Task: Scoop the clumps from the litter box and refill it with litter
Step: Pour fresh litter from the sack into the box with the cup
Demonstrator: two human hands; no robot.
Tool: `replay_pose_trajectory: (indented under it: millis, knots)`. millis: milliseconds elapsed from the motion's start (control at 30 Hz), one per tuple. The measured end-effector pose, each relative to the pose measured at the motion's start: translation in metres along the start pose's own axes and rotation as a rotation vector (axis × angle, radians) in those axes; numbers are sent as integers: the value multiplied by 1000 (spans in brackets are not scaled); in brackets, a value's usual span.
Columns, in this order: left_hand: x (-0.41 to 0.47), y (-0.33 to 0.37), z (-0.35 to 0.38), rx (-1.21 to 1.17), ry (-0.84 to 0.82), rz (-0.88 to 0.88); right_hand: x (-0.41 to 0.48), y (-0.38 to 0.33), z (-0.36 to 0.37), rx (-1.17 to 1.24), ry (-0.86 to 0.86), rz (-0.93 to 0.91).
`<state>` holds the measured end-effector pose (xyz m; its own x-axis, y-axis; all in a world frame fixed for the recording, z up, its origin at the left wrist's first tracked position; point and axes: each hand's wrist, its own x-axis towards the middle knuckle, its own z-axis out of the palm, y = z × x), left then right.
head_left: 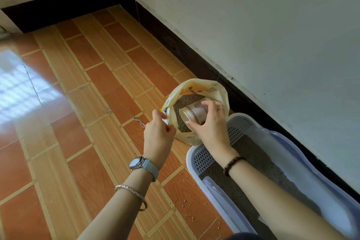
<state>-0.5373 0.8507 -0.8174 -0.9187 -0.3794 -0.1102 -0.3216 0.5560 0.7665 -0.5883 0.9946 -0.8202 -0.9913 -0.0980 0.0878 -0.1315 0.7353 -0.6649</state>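
An open pale-yellow litter bag [218, 91] stands on the tiled floor [87, 103] near the dark baseboard [194, 58], just beyond the far end of the lavender litter box [218, 195], which lies along the wall [272, 35]. The left hand [158, 132] holds the bag's left rim, pinching the plastic between thumb and fingers [157, 113] so that the mouth stays spread. The right hand [210, 122] reaches into the mouth of the bag, and its curled fingers [209, 106] grip a cream patterned cup [194, 113]. The cup lies tilted on its side, base toward the left hand, over the grey-brown granules [180, 103] inside the bag. Whether the cup holds any litter cannot be told. The litter box has a grated step [202, 157] at the end nearest the bag. Behind the step lies a bed of brownish litter [251, 158], partly hidden by the right forearm. A few stray granules [183, 202] lie scattered on the floor beside the box's left wall. A short metal chain [139, 121] lies on the tiles just left of the left hand. The left wrist wears a smartwatch [140, 163] with a pale band, and a thin bangle [132, 193] sits lower on that forearm. A dark beaded bracelet [232, 164] circles the right wrist, and a ring [221, 109] shows on one finger of that hand. Bright window light [17, 87] reflects off the floor at the far left.
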Motion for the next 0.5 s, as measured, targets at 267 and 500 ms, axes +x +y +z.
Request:
replay_pose_trajectory:
  millis: [267, 500]
  knots:
    - [2, -2, 3, 16, 40, 39, 26, 10, 8, -601, 11, -352]
    - [2, -7, 6, -14, 38, 31, 41, 14, 14, -470, -130, -213]
